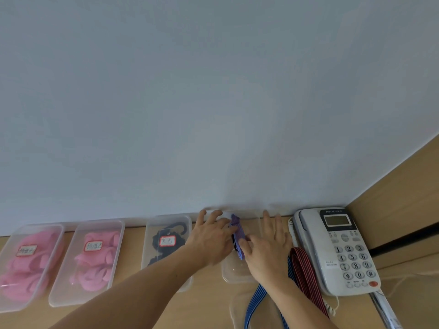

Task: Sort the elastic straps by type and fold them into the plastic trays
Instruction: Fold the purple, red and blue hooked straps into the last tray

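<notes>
Four clear plastic trays are lined up on the desk point(206, 305) against the wall. Pink straps point(31, 269) are held in the first tray point(31, 227), more pink straps point(95, 264) in the second tray point(120, 233), and black straps point(156, 243) in the third tray point(187, 219).

The left hand point(211, 236) is reached across to the fourth tray point(235, 271), palm down, fingers spread, its grip wide. A folded purple strap point(238, 233) is kept between both hands over this tray.

The right hand point(266, 248) is laid flat, fingers stretched toward the wall, forefinger on the strap; whether a pinch is made cannot be told.

A blue striped strap point(255, 300) and a red striped strap point(306, 274) are draped beside a telephone point(344, 252).
</notes>
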Available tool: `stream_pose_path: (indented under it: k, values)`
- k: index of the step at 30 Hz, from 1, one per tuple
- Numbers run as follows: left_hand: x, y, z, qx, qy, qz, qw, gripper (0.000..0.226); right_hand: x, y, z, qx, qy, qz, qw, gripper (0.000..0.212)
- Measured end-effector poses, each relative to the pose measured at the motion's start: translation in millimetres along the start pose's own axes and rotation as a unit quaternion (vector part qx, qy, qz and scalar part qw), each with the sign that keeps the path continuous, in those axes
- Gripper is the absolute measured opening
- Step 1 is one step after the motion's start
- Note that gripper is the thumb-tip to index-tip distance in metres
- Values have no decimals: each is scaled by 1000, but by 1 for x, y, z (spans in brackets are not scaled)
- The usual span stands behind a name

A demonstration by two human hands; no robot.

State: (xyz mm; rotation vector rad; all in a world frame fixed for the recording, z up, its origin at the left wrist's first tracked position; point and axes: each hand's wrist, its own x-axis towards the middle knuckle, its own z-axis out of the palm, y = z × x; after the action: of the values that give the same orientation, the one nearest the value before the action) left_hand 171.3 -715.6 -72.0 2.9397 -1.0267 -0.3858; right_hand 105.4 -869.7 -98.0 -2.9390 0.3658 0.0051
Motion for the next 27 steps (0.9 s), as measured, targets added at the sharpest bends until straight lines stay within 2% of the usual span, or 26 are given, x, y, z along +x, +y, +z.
stream_pose_path:
  k: [3,5,8,11,14,18,27]
  values:
    - [-2,-2,4,2,-6,0,1000,50,-1,-1,2,-21,96,-60,993,33]
    - [-3,-2,3,4,-7,1,1000,50,1,-5,3,-12,123,-95,988,19]
    - [-2,-1,2,12,2,5,1000,48,7,-12,-5,61,46,-78,994,19]
    - [-1,-3,2,16,14,2,1000,46,11,-17,-10,110,-76,-3,991,28]
    - [-2,-5,3,7,6,-1,1000,43,10,-23,-3,177,-132,74,973,33]
    - [-1,-5,3,5,11,8,1000,41,8,-29,6,191,-127,105,968,41]
    - [0,-10,6,-49,37,3,998,48,7,-38,-15,85,-55,43,994,58]
